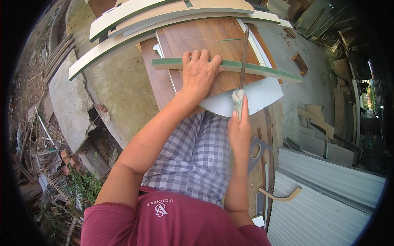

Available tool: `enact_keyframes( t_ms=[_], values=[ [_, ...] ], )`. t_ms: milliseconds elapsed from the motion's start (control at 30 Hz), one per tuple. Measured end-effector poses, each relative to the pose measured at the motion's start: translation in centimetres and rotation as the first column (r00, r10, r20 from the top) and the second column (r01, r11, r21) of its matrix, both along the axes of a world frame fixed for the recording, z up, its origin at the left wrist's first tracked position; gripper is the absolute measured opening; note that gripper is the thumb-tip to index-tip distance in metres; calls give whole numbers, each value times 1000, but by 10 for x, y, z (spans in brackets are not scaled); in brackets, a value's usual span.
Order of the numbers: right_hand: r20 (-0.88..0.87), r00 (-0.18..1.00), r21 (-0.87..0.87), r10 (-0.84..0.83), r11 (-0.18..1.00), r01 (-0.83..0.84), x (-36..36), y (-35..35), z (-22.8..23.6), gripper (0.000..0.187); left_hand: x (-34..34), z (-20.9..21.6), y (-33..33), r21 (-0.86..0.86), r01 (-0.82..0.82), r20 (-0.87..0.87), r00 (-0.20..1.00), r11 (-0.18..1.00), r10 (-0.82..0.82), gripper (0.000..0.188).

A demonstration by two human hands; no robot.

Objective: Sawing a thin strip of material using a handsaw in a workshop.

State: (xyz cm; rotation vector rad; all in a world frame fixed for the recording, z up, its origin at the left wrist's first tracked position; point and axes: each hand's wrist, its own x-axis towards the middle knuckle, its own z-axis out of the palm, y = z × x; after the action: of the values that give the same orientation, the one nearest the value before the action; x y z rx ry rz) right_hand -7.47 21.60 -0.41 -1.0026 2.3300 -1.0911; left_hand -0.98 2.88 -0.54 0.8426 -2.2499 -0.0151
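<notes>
My left hand [199, 74] lies over a long narrow strip of board [262, 71] with a green face and a pale edge, its fingers curled over the far side and pressing it down. The strip rests crosswise on a stack of brown wood-grain panels [197, 35]. In my right hand [239, 127] is a long thin metal tool [245, 53] with a pale wrapped handle, held upright in the picture. Its shaft crosses the strip to the right of my left hand. Whether it is a blade or a file cannot be made out.
A white curved panel [246, 96] juts out on the near side of the stack. Several long pale boards [176, 20] lie at the far side. A wooden block [300, 64] sits on the concrete floor at the right, near leaning scrap boards [324, 123] and corrugated metal sheeting [320, 205].
</notes>
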Motion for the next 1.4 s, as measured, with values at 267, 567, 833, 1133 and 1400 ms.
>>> enact_keyframes(
  t_ms=[267,567,833,1133,1400],
  values=[
    [252,961,112,-113,990,87,39,40,18,55,-2,1,-9,5,-29,-18,999,1000,29,21],
    [261,963,138,-66,990,30,-1,-7,33,53,-1,-2,-7,0,-9,-3,1000,1000,9,20],
    [280,955,126,-96,990,62,36,40,29,55,7,2,-10,-12,-6,-21,1000,1000,5,20],
    [57,998,3,-11,1000,11,-4,-7,1,58,1,0,-5,-6,14,5,1000,1000,-14,22],
    [108,994,3,-32,999,32,38,59,-9,58,6,0,-6,-1,13,-19,1000,1000,-13,20]
  ],
)
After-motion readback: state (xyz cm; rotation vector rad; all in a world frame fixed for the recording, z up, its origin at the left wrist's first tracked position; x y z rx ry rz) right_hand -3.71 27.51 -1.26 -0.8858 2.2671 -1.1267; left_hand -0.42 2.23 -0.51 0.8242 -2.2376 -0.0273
